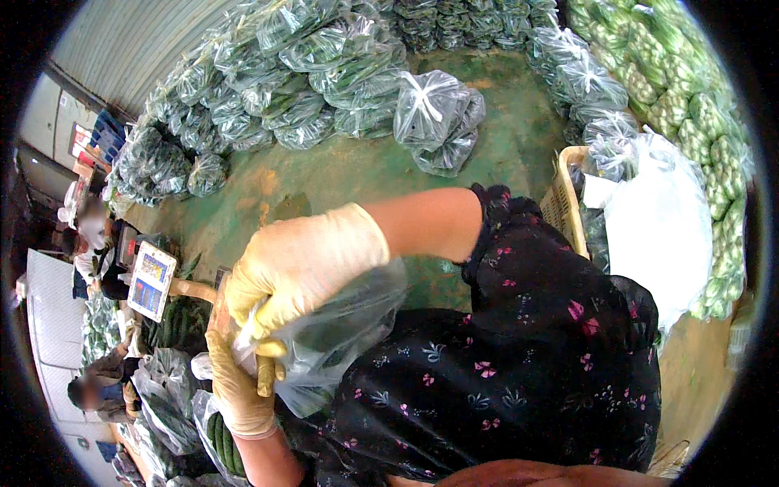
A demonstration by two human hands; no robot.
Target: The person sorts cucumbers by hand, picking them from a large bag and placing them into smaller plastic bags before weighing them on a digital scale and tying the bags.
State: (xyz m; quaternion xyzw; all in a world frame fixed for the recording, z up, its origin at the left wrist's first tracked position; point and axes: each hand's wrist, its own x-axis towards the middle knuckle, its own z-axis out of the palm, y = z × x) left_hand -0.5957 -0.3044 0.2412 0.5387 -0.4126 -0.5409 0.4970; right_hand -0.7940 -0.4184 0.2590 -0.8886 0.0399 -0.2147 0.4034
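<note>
A gloved right hand (296, 272) clenches the bunched neck of a clear plastic bag (357, 325), while a gloved left hand (239, 394) touches it just below, its grip partly hidden. Bagged green produce (284, 77) is heaped along the far left edge of the green floor (324, 174), with two tied bags (434, 118) nearer its middle. Towards its right edge, a yellow crate (555, 207) stands beside white plastic sheeting (661, 231).

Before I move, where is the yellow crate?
In the head view, the yellow crate is on the right, just beyond the dark floral sleeve, beside the white plastic.
</note>
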